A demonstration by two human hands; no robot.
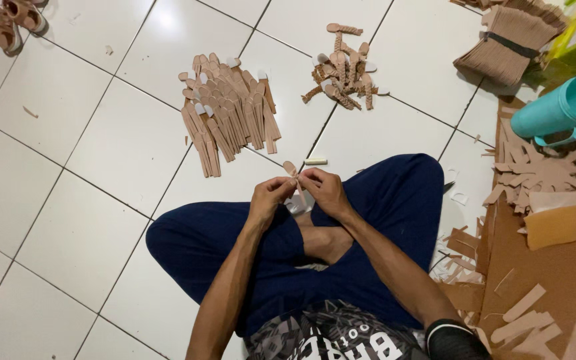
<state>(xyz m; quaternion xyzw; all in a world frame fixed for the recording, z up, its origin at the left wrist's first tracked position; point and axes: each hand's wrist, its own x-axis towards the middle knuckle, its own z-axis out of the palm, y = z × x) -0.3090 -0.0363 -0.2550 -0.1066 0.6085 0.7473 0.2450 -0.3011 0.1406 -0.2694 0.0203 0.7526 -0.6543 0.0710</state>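
Tan leather-like strip (293,171) sits pinched between both hands, above our crossed legs in dark blue trousers (395,200). Left hand (269,198) has thumb and fingers closed on the strip's lower part; right hand (326,190) has fingertips closed on it from the other side, the two hands touching. The rounded end sticks up just beyond the fingers.

Taking the strip as landmark: a small pale block (315,161) lies on the white tile floor (88,220) just beyond it. Farther out and left is the neat pile of straight strips (228,113); farther out and right, the looser pile of braided-looking pieces (343,70). Well right, a teal cup (561,107) on its side, tan offcuts (541,170), and a banded bundle (511,41).

To do this step well, we judge: keep the grip near the end, hold the strip flat, work slowly so the layers don't tear or skew. What exactly the fingers do there is too small to tell.
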